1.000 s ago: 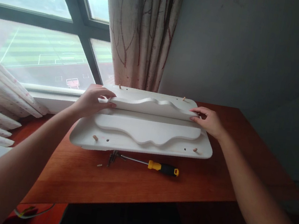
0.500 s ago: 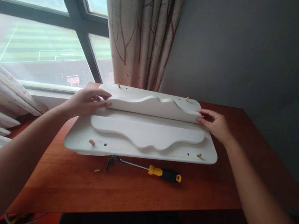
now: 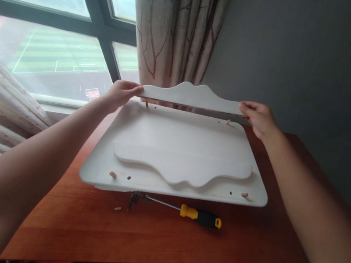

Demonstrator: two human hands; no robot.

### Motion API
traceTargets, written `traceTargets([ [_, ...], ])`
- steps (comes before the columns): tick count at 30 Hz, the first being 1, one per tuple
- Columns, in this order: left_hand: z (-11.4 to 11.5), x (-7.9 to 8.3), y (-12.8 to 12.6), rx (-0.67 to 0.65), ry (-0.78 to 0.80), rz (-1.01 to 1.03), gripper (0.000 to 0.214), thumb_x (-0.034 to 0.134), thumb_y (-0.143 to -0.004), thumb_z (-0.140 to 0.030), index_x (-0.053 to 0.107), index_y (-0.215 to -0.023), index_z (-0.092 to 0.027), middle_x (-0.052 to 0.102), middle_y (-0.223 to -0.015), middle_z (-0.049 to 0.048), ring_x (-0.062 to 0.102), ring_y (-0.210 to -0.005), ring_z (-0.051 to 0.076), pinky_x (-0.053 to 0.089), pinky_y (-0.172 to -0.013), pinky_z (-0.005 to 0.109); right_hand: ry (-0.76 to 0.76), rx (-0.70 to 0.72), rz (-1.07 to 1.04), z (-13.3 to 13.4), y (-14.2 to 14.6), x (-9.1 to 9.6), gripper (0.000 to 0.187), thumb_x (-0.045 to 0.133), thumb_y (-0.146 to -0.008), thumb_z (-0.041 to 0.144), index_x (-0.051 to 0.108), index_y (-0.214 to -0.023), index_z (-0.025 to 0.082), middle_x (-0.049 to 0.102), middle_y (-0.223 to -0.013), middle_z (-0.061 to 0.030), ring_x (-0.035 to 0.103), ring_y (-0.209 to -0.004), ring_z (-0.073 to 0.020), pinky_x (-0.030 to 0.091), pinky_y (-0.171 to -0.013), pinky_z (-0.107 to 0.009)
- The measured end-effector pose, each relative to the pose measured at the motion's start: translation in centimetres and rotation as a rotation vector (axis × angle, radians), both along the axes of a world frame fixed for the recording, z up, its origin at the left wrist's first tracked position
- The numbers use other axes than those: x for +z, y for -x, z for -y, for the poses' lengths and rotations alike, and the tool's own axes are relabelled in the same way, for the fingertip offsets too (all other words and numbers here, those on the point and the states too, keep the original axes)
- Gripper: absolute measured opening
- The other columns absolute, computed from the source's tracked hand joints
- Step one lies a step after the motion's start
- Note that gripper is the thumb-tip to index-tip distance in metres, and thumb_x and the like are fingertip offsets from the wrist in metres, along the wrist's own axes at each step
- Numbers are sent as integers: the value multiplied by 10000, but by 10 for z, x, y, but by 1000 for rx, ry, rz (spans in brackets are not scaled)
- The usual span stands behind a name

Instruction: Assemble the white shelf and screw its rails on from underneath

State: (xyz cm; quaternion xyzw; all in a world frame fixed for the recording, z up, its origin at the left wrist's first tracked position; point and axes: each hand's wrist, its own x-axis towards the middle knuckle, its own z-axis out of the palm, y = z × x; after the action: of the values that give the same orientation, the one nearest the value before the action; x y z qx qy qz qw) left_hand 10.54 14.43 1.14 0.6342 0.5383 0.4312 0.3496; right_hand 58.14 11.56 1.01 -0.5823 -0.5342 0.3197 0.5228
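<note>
Between my two hands a white wavy-edged board (image 3: 191,95) is held up over the far edge of a larger white panel (image 3: 175,131), its curved side upward. My left hand (image 3: 121,95) pinches its left end, and my right hand (image 3: 259,118) grips the right end with thumb and fingers. On the panel lies a second white wavy-edged board (image 3: 181,166), curved side toward me. Wooden dowels stick up near the panel's corners, among them a front left dowel (image 3: 113,175) and a front right dowel (image 3: 244,195). Small dark holes sit beside them.
In front of the panel, a yellow and black screwdriver (image 3: 200,216) lies on the reddish-brown wooden table (image 3: 144,242). By its tip are several dark screws (image 3: 133,199) and a loose small dowel (image 3: 117,208). A curtain (image 3: 178,29) and a window stand behind.
Both hands have lifted the wavy-edged board off the panel and carried it up and away from me, to above the far edge. The view has shifted slightly.
</note>
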Motion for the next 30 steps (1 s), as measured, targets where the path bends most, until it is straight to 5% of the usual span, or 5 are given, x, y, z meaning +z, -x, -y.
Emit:
traceTargets([
  [11,1,-6,3,-28,91,-33,455,772,-676,-595,765,-850,-174,647,-711,54,555,-632,175,424,-594,284,3,44,99,-11,-9,-11,364,829,-668,504,747,-921,257,744,-933,-81,693,-883,-253,589,-773,-435],
  [30,0,-12,-1,27,125,-22,464,779,-705,-583,779,-913,-168,673,-714,65,564,-595,171,433,-539,274,24,70,80,-17,-14,-18,352,874,-610,463,759,-876,262,742,-861,-50,672,-744,-205,604,-763,-431],
])
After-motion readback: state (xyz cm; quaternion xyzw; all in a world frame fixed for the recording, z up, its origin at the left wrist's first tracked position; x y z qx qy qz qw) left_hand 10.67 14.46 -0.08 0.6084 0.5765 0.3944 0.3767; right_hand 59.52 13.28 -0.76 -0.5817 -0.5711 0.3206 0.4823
